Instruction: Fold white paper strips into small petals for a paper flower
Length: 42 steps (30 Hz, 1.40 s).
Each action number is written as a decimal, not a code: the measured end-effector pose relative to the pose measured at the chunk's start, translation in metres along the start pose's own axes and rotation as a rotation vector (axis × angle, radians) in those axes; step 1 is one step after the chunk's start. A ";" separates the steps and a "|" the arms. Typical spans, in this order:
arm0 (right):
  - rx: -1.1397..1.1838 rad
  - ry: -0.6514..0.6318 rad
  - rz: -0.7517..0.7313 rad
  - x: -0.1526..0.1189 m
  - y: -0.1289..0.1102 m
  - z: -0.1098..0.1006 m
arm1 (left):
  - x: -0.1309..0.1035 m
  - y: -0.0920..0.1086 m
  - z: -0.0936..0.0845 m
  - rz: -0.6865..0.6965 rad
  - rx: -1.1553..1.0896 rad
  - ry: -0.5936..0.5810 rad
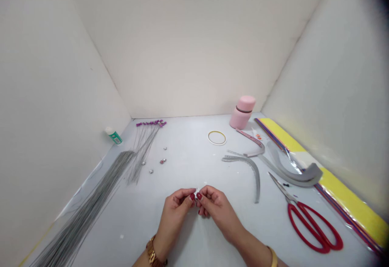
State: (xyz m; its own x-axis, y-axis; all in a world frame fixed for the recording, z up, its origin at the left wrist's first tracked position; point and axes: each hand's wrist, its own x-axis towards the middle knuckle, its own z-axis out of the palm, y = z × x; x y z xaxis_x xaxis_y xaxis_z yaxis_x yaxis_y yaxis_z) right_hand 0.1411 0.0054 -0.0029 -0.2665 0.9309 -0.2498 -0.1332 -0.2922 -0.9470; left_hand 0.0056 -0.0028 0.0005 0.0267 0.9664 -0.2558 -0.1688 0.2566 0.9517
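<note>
Hands [194,206] over white table [188,153], white walls [194,44]

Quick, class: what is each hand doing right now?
Left hand: fingers pinched on a tiny silvery piece.
Right hand: pinching the same piece.

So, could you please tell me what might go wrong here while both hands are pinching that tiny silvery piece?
The small piece is gripped only by the fingertips of the left hand and right hand, so it could slip and be hard to spot on the pale table. The loose beads might get brushed away. The red scissors lie close to the right forearm and could be knocked.
</note>
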 end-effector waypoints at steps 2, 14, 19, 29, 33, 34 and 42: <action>0.004 0.015 -0.002 0.000 0.000 0.000 | 0.000 -0.001 0.000 -0.013 0.000 0.018; 0.009 0.046 -0.016 -0.001 -0.001 0.000 | -0.001 -0.005 -0.001 0.004 0.044 0.092; -0.033 0.028 -0.001 -0.002 -0.003 0.001 | -0.001 -0.005 -0.002 0.027 0.073 0.104; -0.147 0.081 -0.023 -0.002 -0.005 0.000 | -0.004 -0.001 -0.002 0.174 0.212 0.070; -0.174 0.088 -0.038 -0.002 -0.005 0.000 | -0.005 0.000 -0.002 0.263 0.258 0.047; -0.180 0.090 -0.044 -0.002 -0.005 0.000 | -0.005 0.001 -0.002 0.273 0.264 0.043; -0.209 0.103 -0.070 -0.003 -0.004 0.000 | -0.004 -0.003 -0.003 0.237 0.207 0.012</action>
State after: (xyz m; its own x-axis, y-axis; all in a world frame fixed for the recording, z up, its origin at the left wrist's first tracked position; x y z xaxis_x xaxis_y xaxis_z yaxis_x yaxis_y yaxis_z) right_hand 0.1426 0.0044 0.0018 -0.1635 0.9679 -0.1911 0.0551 -0.1845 -0.9813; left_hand 0.0034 -0.0074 -0.0022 -0.0015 0.9997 -0.0238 0.0355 0.0239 0.9991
